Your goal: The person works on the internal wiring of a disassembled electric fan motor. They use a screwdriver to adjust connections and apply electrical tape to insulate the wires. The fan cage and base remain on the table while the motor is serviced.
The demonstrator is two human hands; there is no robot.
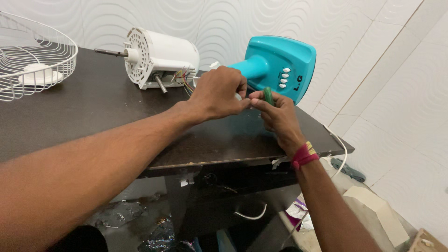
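My right hand is closed around a green-handled screwdriver, its tip hidden behind my fingers. My left hand pinches something small next to it; what it pinches is hidden. Both hands meet just in front of a turquoise fan base with white buttons, lying on its side on the dark table. A white fan motor with a metal shaft and coloured wires lies left of my hands, the wires running toward my left hand.
A white wire fan guard lies at the table's far left. A white cable hangs off the right table edge. Below lie crumpled plastic, a cardboard box and a teal part on the tiled floor.
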